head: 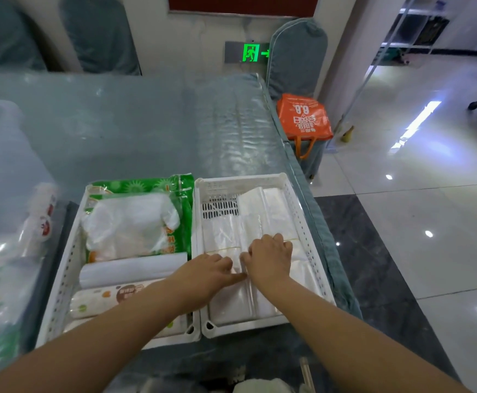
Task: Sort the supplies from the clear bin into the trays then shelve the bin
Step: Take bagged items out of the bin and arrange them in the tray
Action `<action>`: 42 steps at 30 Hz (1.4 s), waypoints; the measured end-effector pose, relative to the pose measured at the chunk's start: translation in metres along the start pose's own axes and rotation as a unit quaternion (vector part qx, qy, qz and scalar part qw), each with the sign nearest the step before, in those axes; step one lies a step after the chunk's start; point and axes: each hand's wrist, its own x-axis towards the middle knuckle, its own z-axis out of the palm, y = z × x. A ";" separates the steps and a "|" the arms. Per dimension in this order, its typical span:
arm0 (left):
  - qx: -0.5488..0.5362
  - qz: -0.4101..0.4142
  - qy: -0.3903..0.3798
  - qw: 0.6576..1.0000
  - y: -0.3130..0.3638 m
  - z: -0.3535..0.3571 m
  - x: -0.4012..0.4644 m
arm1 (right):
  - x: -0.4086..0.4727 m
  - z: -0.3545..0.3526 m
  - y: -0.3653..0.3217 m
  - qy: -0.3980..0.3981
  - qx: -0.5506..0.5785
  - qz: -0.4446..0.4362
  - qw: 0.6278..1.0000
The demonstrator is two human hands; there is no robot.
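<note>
Tabletop trays: both hands' grips, left (207,269) and right (271,258), press flat on bag bundles (231,296) lying lengthwise front-to-back.

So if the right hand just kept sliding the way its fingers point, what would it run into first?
The right hand points away from the person along the white perforated plastic tray. It would probably ride over the clear plastic bag bundles it rests on, then meet the tray's far wall, though depth is hard to judge.
</note>
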 end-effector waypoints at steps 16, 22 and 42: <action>0.030 -0.018 -0.006 0.999 0.005 -0.001 -0.002 | 0.003 -0.002 0.012 0.027 0.054 -0.008 0.998; 0.036 -0.072 0.043 0.996 -0.004 -0.022 -0.023 | 0.005 -0.028 0.009 0.061 0.140 -0.038 0.988; 0.082 -0.344 0.217 0.910 -0.149 -0.159 -0.377 | -0.060 -0.135 -0.318 0.175 0.179 -0.266 0.931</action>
